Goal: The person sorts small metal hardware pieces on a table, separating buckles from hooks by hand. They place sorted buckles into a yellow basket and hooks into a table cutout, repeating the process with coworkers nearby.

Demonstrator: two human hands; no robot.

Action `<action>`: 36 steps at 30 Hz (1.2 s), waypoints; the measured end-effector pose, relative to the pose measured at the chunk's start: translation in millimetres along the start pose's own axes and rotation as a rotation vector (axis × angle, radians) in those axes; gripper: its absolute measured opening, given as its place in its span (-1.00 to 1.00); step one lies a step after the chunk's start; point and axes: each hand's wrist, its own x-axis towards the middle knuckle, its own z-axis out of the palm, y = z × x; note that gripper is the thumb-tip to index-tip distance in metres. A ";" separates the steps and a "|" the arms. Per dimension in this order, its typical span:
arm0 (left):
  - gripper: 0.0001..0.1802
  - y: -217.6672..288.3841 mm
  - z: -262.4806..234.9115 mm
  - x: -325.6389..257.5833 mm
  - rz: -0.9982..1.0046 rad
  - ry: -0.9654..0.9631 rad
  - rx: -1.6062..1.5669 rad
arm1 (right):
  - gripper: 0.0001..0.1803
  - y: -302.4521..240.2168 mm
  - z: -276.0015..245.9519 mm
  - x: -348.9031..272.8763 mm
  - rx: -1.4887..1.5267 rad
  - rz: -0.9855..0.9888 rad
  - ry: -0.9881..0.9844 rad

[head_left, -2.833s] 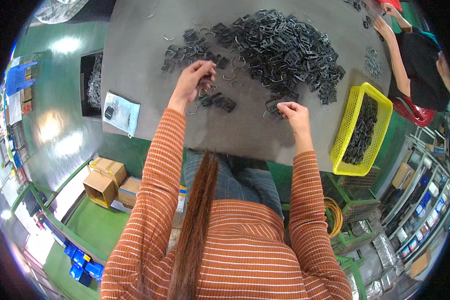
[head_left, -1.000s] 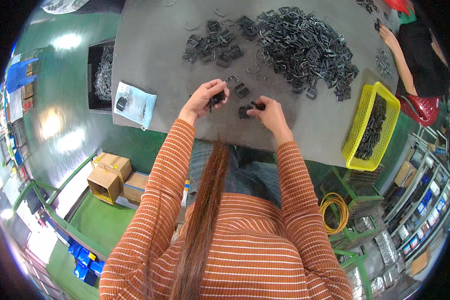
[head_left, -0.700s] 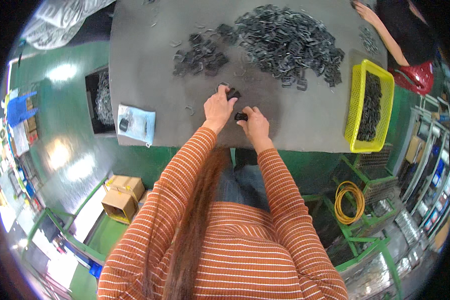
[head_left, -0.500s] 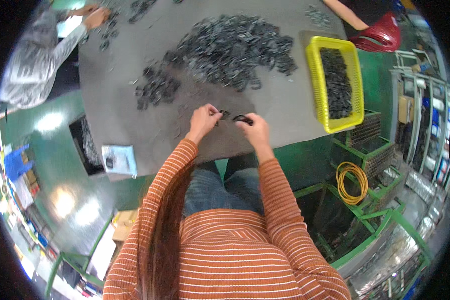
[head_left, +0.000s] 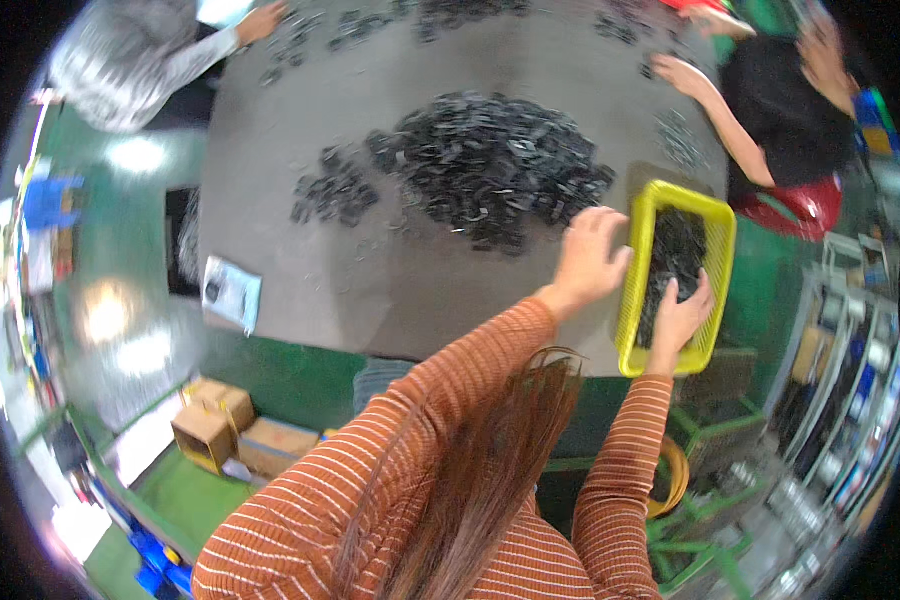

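Note:
On the right of the grey table point(head_left: 300, 290) stands a yellow plastic basket point(head_left: 722, 290) filled with small black parts. My right hand point(head_left: 682, 318) is inside it, over the black parts point(head_left: 680, 240), fingers spread apart; I see nothing held. Beside the basket's left rim hovers my left hand point(head_left: 590, 262), its fingers stretched out, with nothing visible in them. A big heap of black pieces point(head_left: 495, 165), flat and small, lies left of that hand. Their exact kind is too small to make out.
A smaller cluster of black pieces point(head_left: 335, 187) lies left of the heap. A blue-white packet point(head_left: 232, 293) sits at the table's front left corner. Co-workers' hands point(head_left: 680, 75) point(head_left: 262, 22) work at the far right and far left. A coiled yellow hose point(head_left: 670, 480) hangs below the basket.
Both hands have moved right, from the table's middle to the basket. The small black pieces they pinched no longer show in them. The view has turned toward the right.

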 end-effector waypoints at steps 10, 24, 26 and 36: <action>-0.64 -198.6 -311.7 4.6 -0.285 0.622 0.756 | -0.68 -325.0 179.1 -134.7 0.375 -0.620 -0.651; -0.81 -219.5 -400.2 15.4 -0.692 0.095 -0.177 | -0.68 -361.9 235.1 -57.8 0.474 -0.349 -0.887; -0.82 -206.4 -414.9 17.8 -0.712 0.095 -0.577 | -0.61 -392.2 231.0 -53.5 0.103 -0.316 -0.745; -0.77 -223.6 -435.3 2.3 -0.717 0.098 0.028 | -0.68 -400.9 213.5 -66.0 0.058 -0.374 -0.866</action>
